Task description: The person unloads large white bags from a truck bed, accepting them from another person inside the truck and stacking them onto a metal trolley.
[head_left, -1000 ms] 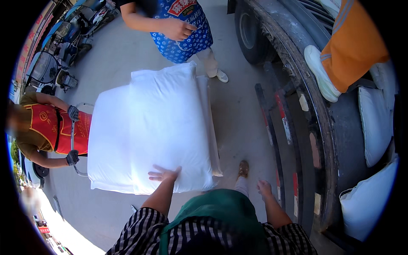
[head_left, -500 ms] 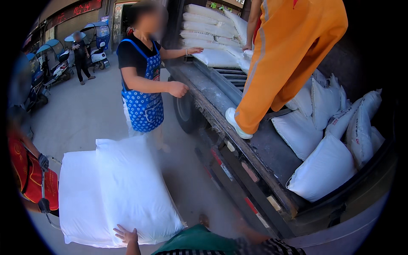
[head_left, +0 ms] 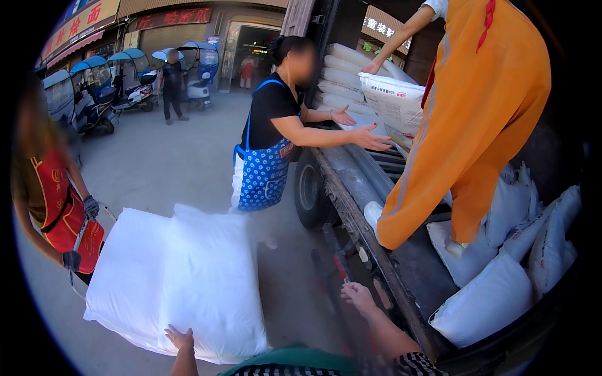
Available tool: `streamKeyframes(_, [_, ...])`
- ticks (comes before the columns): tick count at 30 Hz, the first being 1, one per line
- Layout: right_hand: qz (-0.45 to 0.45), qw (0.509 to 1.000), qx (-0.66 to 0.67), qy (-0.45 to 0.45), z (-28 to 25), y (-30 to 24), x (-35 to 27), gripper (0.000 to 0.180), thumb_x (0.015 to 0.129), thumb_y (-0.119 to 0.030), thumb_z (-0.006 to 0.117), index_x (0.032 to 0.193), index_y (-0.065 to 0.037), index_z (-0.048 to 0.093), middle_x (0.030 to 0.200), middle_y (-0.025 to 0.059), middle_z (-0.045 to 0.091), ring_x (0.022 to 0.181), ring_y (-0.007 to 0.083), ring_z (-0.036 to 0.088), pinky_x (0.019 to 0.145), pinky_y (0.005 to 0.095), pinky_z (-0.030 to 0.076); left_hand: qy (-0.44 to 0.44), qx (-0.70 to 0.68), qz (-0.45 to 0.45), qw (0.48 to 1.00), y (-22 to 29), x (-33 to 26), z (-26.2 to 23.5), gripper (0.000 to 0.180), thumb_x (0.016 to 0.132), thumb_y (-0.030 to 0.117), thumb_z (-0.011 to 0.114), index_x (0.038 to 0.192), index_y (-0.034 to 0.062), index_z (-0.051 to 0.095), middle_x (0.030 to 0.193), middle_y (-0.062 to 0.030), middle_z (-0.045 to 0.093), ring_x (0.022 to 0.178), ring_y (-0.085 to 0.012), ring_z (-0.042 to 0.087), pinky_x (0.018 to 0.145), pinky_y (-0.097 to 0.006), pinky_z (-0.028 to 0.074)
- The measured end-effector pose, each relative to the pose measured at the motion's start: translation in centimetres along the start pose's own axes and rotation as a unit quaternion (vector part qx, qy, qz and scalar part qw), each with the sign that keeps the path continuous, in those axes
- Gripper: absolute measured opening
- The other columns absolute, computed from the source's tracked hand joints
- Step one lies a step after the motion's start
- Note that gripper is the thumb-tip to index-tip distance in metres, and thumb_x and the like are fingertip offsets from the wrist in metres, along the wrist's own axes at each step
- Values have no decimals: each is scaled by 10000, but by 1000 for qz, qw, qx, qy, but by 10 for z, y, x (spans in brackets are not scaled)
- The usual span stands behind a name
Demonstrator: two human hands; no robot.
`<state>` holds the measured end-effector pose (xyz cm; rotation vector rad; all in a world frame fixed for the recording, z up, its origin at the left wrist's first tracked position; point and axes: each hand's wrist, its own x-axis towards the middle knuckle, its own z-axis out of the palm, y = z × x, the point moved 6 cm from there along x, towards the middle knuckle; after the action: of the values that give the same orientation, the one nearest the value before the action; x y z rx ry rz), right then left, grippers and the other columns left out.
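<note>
White sacks (head_left: 213,282) lie piled in front of me, two showing on top. My left hand (head_left: 180,338) lies on their near edge, fingers spread. Beside the truck bed's side edge (head_left: 401,285), my right hand (head_left: 359,297) is held out in the air, fingers loosely bent, with nothing visible in it. On the truck, a person in orange trousers (head_left: 458,144) lifts a printed white sack (head_left: 394,100). A co-worker in a blue flowered apron (head_left: 263,175) reaches both hands toward that sack from the ground.
At left, a person in a red apron (head_left: 53,194) grips a metal handle (head_left: 81,235) beside the pile. More sacks (head_left: 483,301) lean on the truck bed, others are stacked farther in. A truck wheel (head_left: 308,190) and parked scooters (head_left: 132,94) stand beyond.
My right hand has come up beside the truck bed. The person on the truck has raised a sack, and the blue-aproned co-worker has stretched both arms toward it. My view has shifted.
</note>
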<state>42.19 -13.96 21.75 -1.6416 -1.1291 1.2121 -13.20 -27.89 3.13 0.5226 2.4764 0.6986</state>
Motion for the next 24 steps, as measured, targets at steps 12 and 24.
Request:
streamKeyframes(12, [-341,916,-32,209,-68,-217,84,276,845,-213,536,1032,-10,536,836,16,565,725,72,522,584,204,403,-23,-93,290,952,166,-15,31,847,665,133,680,1327,-35,179,1354,-250,228,1267,-367,205,1040,-395,206])
streamKeyframes(24, [-323,775,189,510,-220,-240,249,461,864,-290,502,1165,32,365,1112,139,437,1020,195,427,894,299,333,-423,-260,381,780,536,-156,160,842,762,291,645,1368,37,119,1366,-206,242,1173,-292,379,934,-373,345])
